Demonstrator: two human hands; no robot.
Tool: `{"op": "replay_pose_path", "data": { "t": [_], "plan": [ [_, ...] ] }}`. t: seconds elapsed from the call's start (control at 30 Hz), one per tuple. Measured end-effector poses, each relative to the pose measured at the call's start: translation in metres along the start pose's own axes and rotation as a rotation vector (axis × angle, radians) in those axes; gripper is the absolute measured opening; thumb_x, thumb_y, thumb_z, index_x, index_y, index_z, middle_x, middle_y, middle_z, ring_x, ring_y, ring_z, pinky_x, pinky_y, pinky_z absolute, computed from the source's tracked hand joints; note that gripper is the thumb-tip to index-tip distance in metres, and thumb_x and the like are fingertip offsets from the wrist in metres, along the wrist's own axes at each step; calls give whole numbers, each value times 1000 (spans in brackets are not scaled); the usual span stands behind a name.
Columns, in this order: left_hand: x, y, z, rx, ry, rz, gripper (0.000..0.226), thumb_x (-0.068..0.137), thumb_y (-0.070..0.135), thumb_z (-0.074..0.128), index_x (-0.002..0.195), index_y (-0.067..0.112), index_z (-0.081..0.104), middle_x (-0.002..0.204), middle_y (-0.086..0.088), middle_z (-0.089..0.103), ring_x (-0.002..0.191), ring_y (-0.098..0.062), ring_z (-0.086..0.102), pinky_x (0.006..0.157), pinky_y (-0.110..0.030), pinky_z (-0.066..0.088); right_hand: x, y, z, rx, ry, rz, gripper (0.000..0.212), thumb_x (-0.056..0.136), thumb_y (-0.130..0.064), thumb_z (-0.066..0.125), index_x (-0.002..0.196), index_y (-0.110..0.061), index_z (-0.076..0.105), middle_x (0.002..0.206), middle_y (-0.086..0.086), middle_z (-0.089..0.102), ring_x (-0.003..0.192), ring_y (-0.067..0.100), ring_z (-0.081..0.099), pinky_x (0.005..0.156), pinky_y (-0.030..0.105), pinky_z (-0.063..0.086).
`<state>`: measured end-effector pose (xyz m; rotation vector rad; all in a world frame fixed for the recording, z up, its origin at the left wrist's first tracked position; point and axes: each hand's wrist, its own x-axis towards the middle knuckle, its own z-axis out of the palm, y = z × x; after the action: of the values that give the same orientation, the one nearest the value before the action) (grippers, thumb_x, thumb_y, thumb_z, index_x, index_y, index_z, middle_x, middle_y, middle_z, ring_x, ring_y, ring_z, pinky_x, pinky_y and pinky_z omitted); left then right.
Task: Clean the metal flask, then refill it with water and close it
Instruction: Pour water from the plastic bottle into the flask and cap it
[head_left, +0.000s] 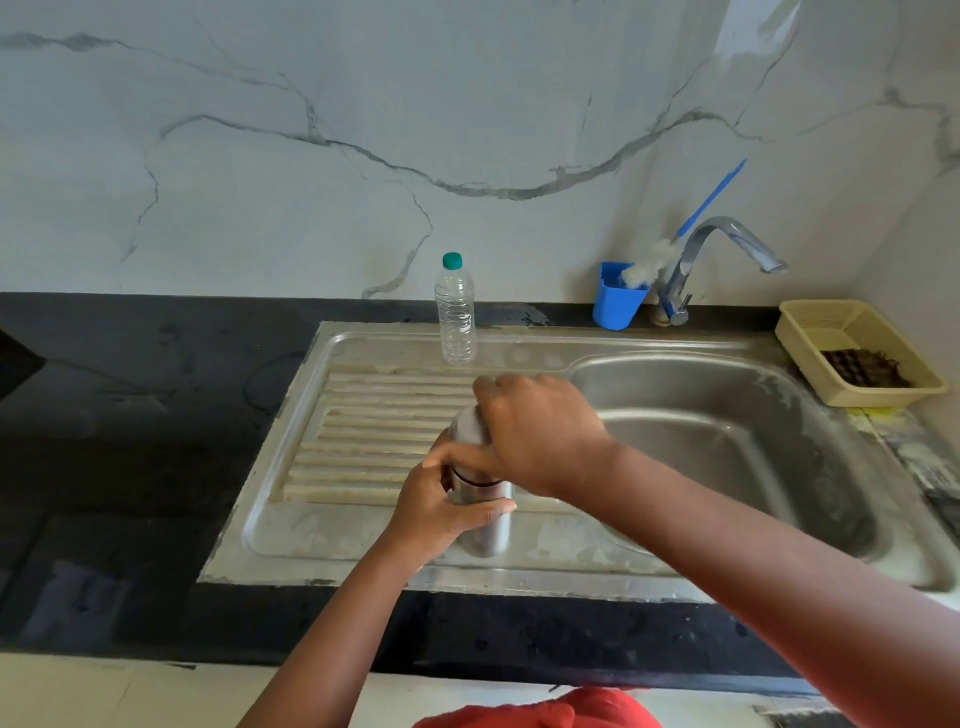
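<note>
A metal flask stands upright on the steel drainboard, near its front edge. My left hand wraps around the flask's body. My right hand covers the flask's top and grips its cap, which is mostly hidden under my fingers. A clear plastic water bottle with a green cap stands at the back of the drainboard. The sink basin lies to the right, with a chrome tap behind it.
A blue cup holding a blue-handled bottle brush stands beside the tap. A beige plastic basket with a dark scrubber sits at the far right. Black counter stretches to the left and along the front.
</note>
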<state>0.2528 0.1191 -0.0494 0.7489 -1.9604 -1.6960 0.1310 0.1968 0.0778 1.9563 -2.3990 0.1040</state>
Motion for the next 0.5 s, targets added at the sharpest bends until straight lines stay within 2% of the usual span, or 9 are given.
{"op": "replay_pose_path", "data": {
  "t": [0.07, 0.13, 0.2, 0.27, 0.3, 0.33, 0.4, 0.47, 0.5],
  "plan": [
    [1, 0, 0, 13, -1, -3, 62, 51, 42, 89, 107, 39, 62, 99, 7, 72, 95, -12, 68, 79, -30, 56, 1, 8, -4, -20, 21, 78, 70, 85, -80, 31, 84, -14, 51, 90, 7, 62, 87, 29, 62, 66, 34, 40],
    [1, 1, 0, 13, -7, 22, 65, 54, 36, 90, 108, 51, 59, 103, 6, 71, 97, -14, 68, 83, -31, 57, 3, 21, -10, 65, 25, -9, 60, 88, -74, 41, 99, -18, 61, 100, 1, 63, 97, 24, 60, 73, 33, 44],
    [2, 0, 0, -15, -7, 29, 69, 56, 28, 93, 113, 47, 60, 105, 6, 72, 100, -15, 68, 82, -27, 56, 4, 31, -18, 347, -145, -194, 41, 86, -49, 68, 122, -31, 61, 121, -7, 58, 114, 15, 53, 90, 27, 43],
    [2, -2, 0, -47, -2, 17, 72, 56, 20, 95, 116, 38, 61, 106, 7, 72, 100, -15, 68, 81, -24, 55, 3, 35, -22, 484, -324, -350, 51, 81, -23, 77, 128, -36, 61, 133, -9, 51, 119, 3, 48, 96, 14, 37],
    [1, -2, 1, -45, -3, 16, 73, 56, 20, 95, 117, 36, 60, 106, 9, 72, 101, -13, 68, 81, -24, 55, 2, 35, -20, 464, -336, -367, 52, 82, -17, 76, 128, -37, 61, 133, -8, 51, 115, -1, 49, 93, 11, 37],
    [1, -2, 0, -34, -6, 16, 72, 56, 22, 94, 118, 34, 59, 105, 9, 72, 100, -12, 68, 82, -25, 54, 1, 32, -15, 423, -279, -346, 50, 83, -19, 74, 128, -37, 61, 128, -6, 52, 108, -1, 52, 89, 13, 41],
    [0, -1, 0, -33, -17, 6, 66, 61, 13, 93, 115, 30, 60, 101, 9, 73, 97, -9, 68, 80, -22, 54, 0, 22, -7, 265, -151, -229, 43, 85, -40, 67, 126, -34, 57, 110, -4, 51, 95, 14, 58, 80, 28, 51],
    [0, -2, 0, -10, -21, 6, 58, 64, 8, 92, 111, 26, 62, 97, 13, 73, 96, -4, 68, 78, -17, 52, 0, 15, -5, 50, -124, -96, 56, 85, -68, 46, 121, -25, 53, 102, 1, 57, 90, 27, 61, 75, 39, 53],
    [0, -2, 0, -1, -19, 5, 57, 63, 14, 93, 109, 25, 62, 98, 14, 73, 97, -4, 68, 79, -18, 52, 1, 15, -4, -4, -107, -80, 68, 82, -76, 33, 119, -23, 51, 103, 3, 61, 91, 29, 62, 76, 41, 53]
  ]
}}
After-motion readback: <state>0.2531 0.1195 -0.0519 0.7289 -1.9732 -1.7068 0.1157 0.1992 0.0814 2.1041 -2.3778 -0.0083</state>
